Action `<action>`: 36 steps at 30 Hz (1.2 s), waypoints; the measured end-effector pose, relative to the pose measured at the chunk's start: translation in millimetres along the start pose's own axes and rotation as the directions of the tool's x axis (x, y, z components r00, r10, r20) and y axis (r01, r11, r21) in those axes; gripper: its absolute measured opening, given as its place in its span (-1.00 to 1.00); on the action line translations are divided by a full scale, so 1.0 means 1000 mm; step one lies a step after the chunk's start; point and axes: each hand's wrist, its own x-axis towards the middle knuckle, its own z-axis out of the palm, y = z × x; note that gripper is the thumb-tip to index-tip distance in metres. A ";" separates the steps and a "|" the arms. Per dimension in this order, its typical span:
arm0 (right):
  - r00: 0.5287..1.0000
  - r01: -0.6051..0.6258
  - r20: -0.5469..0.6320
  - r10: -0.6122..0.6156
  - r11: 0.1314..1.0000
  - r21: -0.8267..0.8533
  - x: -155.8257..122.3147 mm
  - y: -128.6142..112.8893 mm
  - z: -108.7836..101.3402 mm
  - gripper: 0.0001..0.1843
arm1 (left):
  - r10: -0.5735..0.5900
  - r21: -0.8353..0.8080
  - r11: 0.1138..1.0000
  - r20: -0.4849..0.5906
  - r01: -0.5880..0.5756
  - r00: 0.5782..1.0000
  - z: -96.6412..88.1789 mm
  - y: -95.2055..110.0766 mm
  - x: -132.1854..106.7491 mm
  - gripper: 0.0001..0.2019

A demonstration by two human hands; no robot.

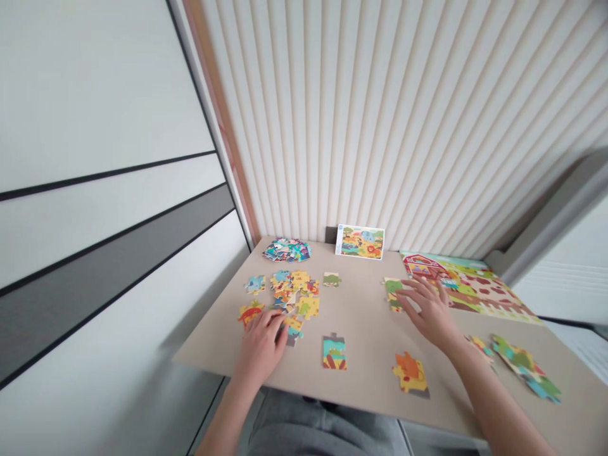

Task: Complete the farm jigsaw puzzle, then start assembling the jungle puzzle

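The left hand (260, 345) lies at the near side of a group of loose puzzle pieces (294, 294) on the desk (361, 329). Its fingers (274, 320) curve down, and I cannot tell if this grip has hold of a piece. The right hand (427, 310) is open with spread fingers, and its grip holds nothing that I can see. Its fingertips (407, 288) are touching a green and yellow piece (392, 294).

Between the hands, two single pieces lie near the front edge of the desk: a blue and yellow piece (334, 351) and an orange and yellow piece (411, 373). At the back there is a heap of more pieces (287, 250), and beside it a picture card (360, 242) stands against the ribbed wall (380, 126). On the right side lies a farm puzzle with a red barn (468, 285), and a joined group of pieces (525, 367) lies in front of it.
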 end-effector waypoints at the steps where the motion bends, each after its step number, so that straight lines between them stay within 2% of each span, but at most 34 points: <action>1: 1.000 0.017 -0.011 -0.016 0.999 0.027 0.012 -0.004 0.007 -0.66 | 0.001 0.003 1.000 0.001 -0.001 1.000 0.000 0.000 0.000 -0.79; 3: 0.998 0.035 -0.049 -0.031 0.996 0.082 0.028 -0.009 0.020 -0.66 | 0.000 0.019 1.000 0.004 0.000 1.000 -0.001 0.001 -0.001 -0.78; 5: 0.996 0.043 -0.089 -0.031 0.989 0.140 0.031 -0.012 0.029 -0.65 | -0.006 0.047 0.999 0.005 0.006 1.000 -0.003 0.002 -0.003 -0.78; 9: 0.993 0.076 -0.105 -0.050 0.961 0.265 0.010 -0.012 0.032 -0.71 | 0.019 0.112 0.993 0.028 -0.022 0.999 -0.016 0.001 0.005 -0.80; 11: 0.993 0.090 -0.102 -0.061 0.946 0.313 0.000 -0.010 0.028 -0.75 | 0.048 0.121 0.991 0.030 -0.051 0.998 -0.024 0.000 0.020 -0.82; 14: 0.993 0.092 -0.104 -0.060 0.936 0.340 -0.005 -0.007 0.023 -0.79 | 0.095 0.098 0.990 0.023 -0.097 0.995 -0.030 -0.003 0.057 -0.78; 17: 0.993 0.083 -0.111 -0.048 0.939 0.335 -0.002 -0.006 0.023 -0.80 | 0.142 0.079 0.986 0.062 -0.147 0.988 -0.018 -0.003 0.095 -0.78; 20: 0.993 0.091 -0.106 -0.058 0.937 0.339 -0.001 -0.005 0.024 -0.81 | 0.171 0.071 0.981 0.091 -0.178 0.981 0.007 0.004 0.117 -0.78; 23: 0.994 0.087 -0.094 -0.059 0.937 0.338 -0.003 -0.003 0.024 -0.82 | 0.183 0.063 0.979 0.116 -0.192 0.976 0.027 0.011 0.119 -0.77; 25: 0.993 0.079 -0.105 -0.046 0.941 0.328 -0.003 -0.002 0.024 -0.82 | 0.185 0.056 0.979 0.133 -0.194 0.974 0.033 0.013 0.113 -0.78; 32: 0.997 0.058 -0.070 -0.035 0.935 0.351 -0.002 -0.005 0.024 -0.80 | 0.151 0.043 0.986 0.154 -0.159 0.976 0.027 0.006 0.097 -0.86; 36: 0.998 0.015 -0.055 0.005 0.935 0.353 -0.002 -0.003 0.023 -0.77 | 0.116 0.038 0.992 0.129 -0.121 0.985 0.024 0.000 0.095 -0.70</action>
